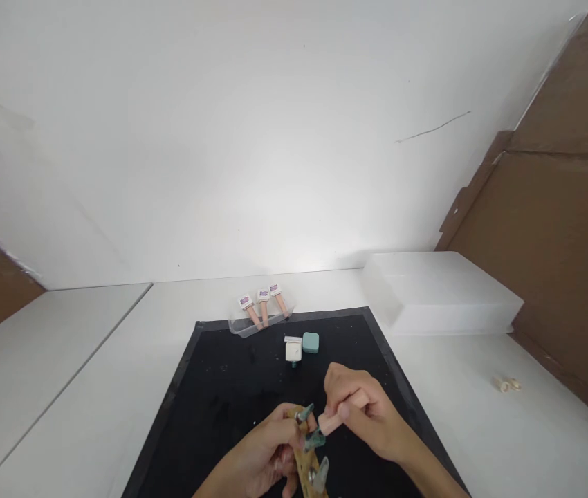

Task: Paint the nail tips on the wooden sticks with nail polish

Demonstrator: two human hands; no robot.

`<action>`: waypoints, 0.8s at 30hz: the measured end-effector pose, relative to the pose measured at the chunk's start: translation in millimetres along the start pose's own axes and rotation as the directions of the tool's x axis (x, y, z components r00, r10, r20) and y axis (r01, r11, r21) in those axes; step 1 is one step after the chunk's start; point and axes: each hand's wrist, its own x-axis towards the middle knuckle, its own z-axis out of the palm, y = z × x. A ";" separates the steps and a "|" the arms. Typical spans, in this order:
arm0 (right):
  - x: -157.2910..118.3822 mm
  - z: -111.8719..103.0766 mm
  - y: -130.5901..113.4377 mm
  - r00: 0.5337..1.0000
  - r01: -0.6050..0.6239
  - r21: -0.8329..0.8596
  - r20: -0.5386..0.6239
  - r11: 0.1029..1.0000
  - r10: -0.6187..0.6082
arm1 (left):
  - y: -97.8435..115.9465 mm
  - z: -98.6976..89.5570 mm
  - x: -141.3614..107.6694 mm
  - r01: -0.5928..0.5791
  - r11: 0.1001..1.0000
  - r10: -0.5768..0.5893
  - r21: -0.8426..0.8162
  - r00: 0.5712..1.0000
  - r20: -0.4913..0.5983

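Near the bottom of the view, my left hand (273, 449) is closed round a tan wooden strip (304, 465) that carries several green and clear pointed pieces. My right hand (361, 411) grips a pale pink stick (331, 422), its lower end against or very near the middle green piece (315, 439). Beyond the hands, on the black mat (236, 387), a white block (293, 351) with a small green part below it sits beside a light green rounded block (310, 342).
A clear tray (245, 332) at the mat's back edge holds several pink sticks with white printed heads (263, 295). A translucent white box (439, 294) stands at the back right. Small cream pieces (504, 384) lie on the right. Brown cardboard (558, 277) borders the right side.
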 end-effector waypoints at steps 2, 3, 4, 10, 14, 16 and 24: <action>0.3 0.4 -0.1 1.000 0.011 -0.011 0.020 1.000 -0.011 | 0.2 0.4 0.4 -0.002 1.000 0.002 0.002 1.000 -0.001; 0.5 0.6 -0.2 1.000 0.009 -0.016 0.011 1.000 -0.009 | 0.3 0.6 0.5 -0.002 1.000 0.002 0.007 1.000 0.006; 0.6 0.8 -0.4 1.000 0.008 -0.016 -0.008 1.000 -0.009 | 0.4 0.6 0.6 -0.003 1.000 0.003 0.011 1.000 0.015; 2.6 1.7 -2.7 0.999 0.049 -0.022 0.024 0.999 -0.048 | 0.6 -0.2 0.0 0.001 1.000 -0.001 -0.003 1.000 -0.007; 3.2 1.4 -2.9 0.998 0.044 -0.025 -0.034 0.999 -0.045 | 1.1 0.2 -0.7 0.004 1.000 -0.004 0.015 1.000 -0.003; 2.9 1.7 -3.0 0.999 0.051 -0.021 -0.014 0.998 -0.051 | 1.4 0.8 -0.5 -0.005 1.000 0.005 0.013 1.000 0.017; 0.2 3.8 0.6 0.997 -0.027 0.062 -0.074 0.998 0.031 | 1.1 1.2 -0.4 0.002 1.000 -0.002 0.005 0.999 0.042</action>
